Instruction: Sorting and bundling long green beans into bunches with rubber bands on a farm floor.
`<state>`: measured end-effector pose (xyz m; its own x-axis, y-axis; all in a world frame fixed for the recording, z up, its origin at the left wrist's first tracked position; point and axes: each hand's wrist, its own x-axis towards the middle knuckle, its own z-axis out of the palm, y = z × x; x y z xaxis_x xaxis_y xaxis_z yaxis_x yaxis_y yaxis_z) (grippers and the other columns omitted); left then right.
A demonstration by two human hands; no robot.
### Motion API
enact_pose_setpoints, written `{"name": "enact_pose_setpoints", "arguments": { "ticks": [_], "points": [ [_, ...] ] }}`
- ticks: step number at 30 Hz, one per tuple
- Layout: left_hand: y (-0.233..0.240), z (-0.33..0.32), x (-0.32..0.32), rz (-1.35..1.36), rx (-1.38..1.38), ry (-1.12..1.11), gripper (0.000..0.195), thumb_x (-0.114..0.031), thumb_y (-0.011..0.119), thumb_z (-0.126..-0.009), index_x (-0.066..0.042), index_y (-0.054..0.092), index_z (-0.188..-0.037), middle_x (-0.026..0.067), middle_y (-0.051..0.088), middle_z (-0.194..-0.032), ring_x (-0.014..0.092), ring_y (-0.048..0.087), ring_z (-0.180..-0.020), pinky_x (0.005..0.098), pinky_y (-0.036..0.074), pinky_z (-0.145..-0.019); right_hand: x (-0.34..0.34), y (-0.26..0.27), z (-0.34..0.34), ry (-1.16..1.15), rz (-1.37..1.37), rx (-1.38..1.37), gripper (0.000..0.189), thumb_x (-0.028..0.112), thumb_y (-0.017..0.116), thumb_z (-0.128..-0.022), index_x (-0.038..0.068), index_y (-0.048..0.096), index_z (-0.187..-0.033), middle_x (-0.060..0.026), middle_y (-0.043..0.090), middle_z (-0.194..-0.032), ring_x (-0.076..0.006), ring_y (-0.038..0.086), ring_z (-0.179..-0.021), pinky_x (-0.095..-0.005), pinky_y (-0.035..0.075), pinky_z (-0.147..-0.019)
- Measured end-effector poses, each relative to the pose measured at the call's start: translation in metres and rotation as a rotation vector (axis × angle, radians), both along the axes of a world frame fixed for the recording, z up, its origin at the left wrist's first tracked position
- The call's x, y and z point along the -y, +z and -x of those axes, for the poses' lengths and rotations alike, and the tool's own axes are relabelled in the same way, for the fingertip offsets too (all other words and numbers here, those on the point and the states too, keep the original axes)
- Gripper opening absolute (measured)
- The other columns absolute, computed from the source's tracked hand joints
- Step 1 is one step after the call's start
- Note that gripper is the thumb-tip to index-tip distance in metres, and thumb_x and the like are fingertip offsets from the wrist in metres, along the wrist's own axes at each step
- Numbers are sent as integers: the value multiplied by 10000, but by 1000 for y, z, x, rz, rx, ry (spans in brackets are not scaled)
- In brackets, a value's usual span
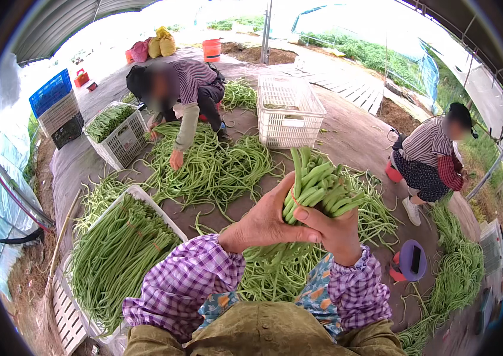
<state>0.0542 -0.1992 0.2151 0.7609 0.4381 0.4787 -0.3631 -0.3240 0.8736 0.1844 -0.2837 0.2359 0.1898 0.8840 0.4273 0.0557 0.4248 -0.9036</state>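
Note:
A bundle of green yard-long beans (318, 184) is held up in front of me, its ends pointing up and a reddish band around it. My left hand (265, 218) grips it from the left, with the fingers partly behind the stalks. From the right, my right hand (338, 229) closes on the same bundle, its thumb across the front near the left thumb. Loose long beans (273, 280) lie on the ground below my hands. To the left, a white plastic crate (173, 222) is heaped with banded bean bundles (122, 253).
A co-worker (184, 89) bends over a large bean pile (216, 164) ahead; another person (434, 155) sits at right. White crates (291, 120) (120, 138) stand beyond. A broom (51, 285) lies left; a purple-topped scale (411, 260) stands right, near more beans (456, 267).

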Motion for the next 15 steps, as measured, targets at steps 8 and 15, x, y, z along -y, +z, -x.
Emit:
{"name": "enact_pose_setpoints", "arguments": {
  "ticks": [8, 15],
  "points": [
    [-5, -16, 4, 448, -99, -92, 360, -108, 672, -808, 24, 546, -1118, 77, 624, -969, 143, 585, -929, 300, 469, -848, 5, -18, -19, -68, -83, -271, 187, 130, 612, -882, -25, 553, -971, 19, 551, -657, -71, 521, -592, -209, 434, -554],
    [-13, -24, 12, 624, -5, -154, 480, -103, 640, -827, 20, 463, -1256, 83, 578, -1133, 156, 545, -1056, 301, 436, -904, 0, -29, -17, -206, -94, -249, 156, 175, 609, -894, 48, 538, -839, -82, 541, -1049, -111, 537, -872, -254, 440, -720]
  ]
}}
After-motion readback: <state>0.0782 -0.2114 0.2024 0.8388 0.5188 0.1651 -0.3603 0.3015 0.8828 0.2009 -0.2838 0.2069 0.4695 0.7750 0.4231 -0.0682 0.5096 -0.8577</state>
